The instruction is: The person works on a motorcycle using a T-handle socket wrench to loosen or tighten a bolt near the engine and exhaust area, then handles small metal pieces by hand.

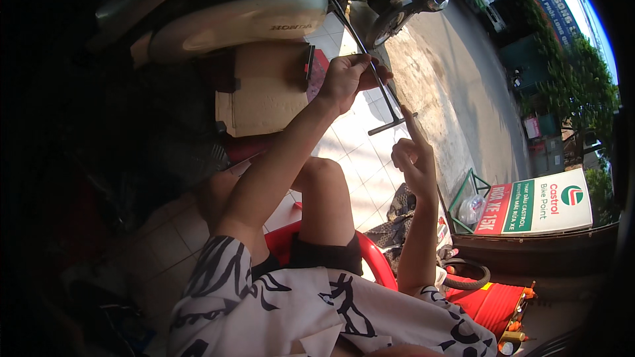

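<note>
A long, thin T-handle wrench [389, 107] slants from the motorcycle [245, 16] at the top toward me, its crossbar at the near end. My left hand [350, 82] is closed around the wrench's shaft, a little beyond the crossbar. On the right, my right hand [417, 158] has its index finger stretched up to the right end of the crossbar, seemingly touching it. The other fingers of that hand are curled in and hold nothing that I can see. The far tip of the wrench is hidden by the motorcycle.
A cardboard sheet [264, 92] stands below the motorcycle's pale side panel. I sit on a red plastic stool [377, 258] over white floor tiles [367, 172]. At right are a signboard [539, 205], a green metal stand [463, 201] and a red case [486, 304]. Patterned cloth [395, 225] lies nearby.
</note>
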The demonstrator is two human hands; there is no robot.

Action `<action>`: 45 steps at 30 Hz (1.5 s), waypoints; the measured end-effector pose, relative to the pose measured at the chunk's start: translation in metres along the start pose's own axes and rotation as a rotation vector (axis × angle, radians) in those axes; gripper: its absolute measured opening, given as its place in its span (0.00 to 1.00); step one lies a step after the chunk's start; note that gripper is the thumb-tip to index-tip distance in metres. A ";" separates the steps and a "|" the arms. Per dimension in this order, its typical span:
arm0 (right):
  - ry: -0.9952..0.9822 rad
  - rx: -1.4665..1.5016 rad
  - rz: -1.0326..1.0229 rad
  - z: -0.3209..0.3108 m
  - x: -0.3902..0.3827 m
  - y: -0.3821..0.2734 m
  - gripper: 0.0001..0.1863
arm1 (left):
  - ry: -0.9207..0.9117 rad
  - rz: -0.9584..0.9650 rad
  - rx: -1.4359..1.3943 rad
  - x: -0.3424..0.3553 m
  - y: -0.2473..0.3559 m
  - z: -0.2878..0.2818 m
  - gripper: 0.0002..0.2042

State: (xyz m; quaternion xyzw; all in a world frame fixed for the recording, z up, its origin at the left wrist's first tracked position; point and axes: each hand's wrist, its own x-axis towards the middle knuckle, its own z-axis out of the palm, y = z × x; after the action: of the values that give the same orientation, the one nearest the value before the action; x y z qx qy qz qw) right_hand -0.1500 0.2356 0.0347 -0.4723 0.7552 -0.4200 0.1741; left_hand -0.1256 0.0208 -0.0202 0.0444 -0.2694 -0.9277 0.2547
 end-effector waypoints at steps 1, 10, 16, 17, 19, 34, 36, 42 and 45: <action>0.048 -0.069 0.064 0.001 -0.001 0.004 0.37 | 0.003 -0.001 -0.005 0.000 0.000 0.001 0.10; -0.100 0.211 -0.057 0.022 -0.014 -0.024 0.45 | -0.006 0.046 0.021 0.006 0.004 -0.008 0.11; -0.186 -0.158 0.316 0.015 -0.002 -0.007 0.41 | 0.087 0.011 0.030 0.006 -0.002 -0.008 0.10; -0.262 -0.229 0.275 0.015 -0.002 -0.007 0.41 | 0.083 0.022 0.023 0.007 -0.003 -0.009 0.10; -0.395 -0.248 0.135 0.016 0.001 -0.011 0.42 | 0.070 0.046 0.039 0.006 0.000 -0.010 0.11; -0.330 -0.100 -0.037 0.031 -0.001 -0.033 0.41 | 0.074 0.075 0.041 0.002 0.017 -0.006 0.12; -0.105 0.047 0.032 0.025 0.001 -0.038 0.43 | 0.067 0.076 0.027 0.002 0.018 -0.007 0.12; -0.352 -0.205 0.220 0.024 0.005 -0.015 0.36 | 0.051 0.080 0.025 0.004 0.018 -0.006 0.11; -0.279 -0.044 0.004 0.029 0.005 -0.040 0.41 | 0.052 0.098 0.034 0.004 0.019 -0.008 0.11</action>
State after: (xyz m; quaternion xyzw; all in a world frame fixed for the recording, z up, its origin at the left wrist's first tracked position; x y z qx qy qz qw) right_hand -0.1110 0.2094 0.0504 -0.5283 0.7335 -0.3334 0.2679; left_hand -0.1191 0.0009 -0.0170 0.0598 -0.2804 -0.9079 0.3058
